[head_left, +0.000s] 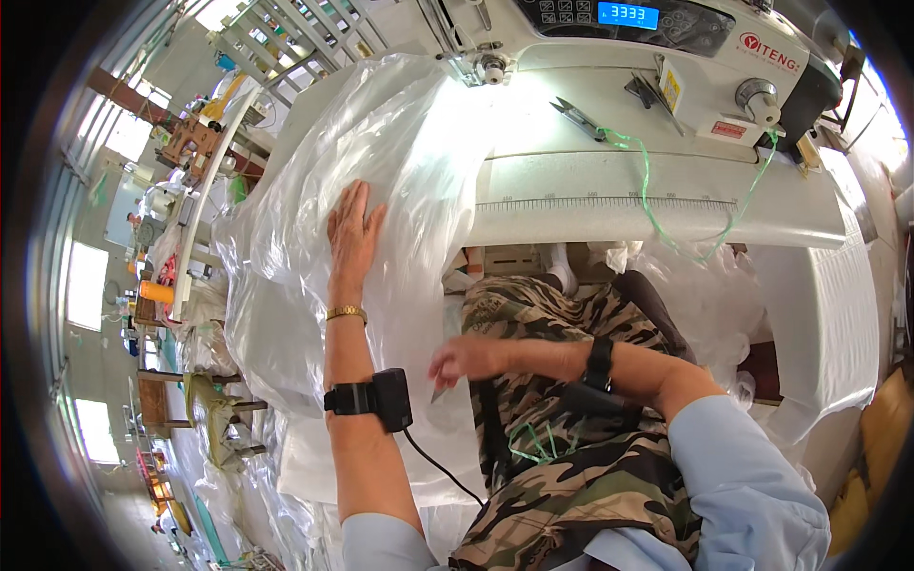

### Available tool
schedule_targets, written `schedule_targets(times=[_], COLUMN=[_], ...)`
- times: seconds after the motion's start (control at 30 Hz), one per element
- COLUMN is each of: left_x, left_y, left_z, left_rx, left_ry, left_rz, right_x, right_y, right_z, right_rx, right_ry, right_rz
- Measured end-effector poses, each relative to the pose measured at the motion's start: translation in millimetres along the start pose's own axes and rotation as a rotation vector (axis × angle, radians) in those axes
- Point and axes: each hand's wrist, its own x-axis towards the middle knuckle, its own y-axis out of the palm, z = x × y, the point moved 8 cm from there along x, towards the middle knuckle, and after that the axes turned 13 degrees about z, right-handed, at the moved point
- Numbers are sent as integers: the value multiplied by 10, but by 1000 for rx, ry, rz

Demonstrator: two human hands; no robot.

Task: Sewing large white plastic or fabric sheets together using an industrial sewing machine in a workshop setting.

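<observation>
Translucent white plastic sheeting (419, 257) drapes over the left part of the sewing machine table and hangs down towards my lap. My left hand (352, 233) lies flat on it, fingers stretched forward and a little apart. Lower down, beside the sheeting's right edge and over my thigh, is my right hand (466, 362). Its fingers are curled in and slightly smeared by motion. A small pale tip pokes out below them; I cannot make out what it is. At the far end, the sheeting reaches under the lit head of the sewing machine (490, 68).
Thread snips (579, 120) lie on the machine bed, tied to a green string (647, 181) that loops over the front edge. A ruler strip (609, 201) runs along the table. White material (824, 314) hangs at the right. More green string (538, 443) rests on my camouflage apron (590, 485).
</observation>
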Motion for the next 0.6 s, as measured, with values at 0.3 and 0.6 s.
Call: schedule_targets(times=[0.3,0.6], left_x=[20,-30], left_y=[-2,0], left_z=[-15,-22], left_rx=[19,20], left_ry=[-26,-34], left_rz=[-12,-1], right_x=[21,161], right_y=[-886,-690], right_z=[-149,-46], right_rx=[-66,-410], right_ry=[-192,-338], right_rz=[-780,-407])
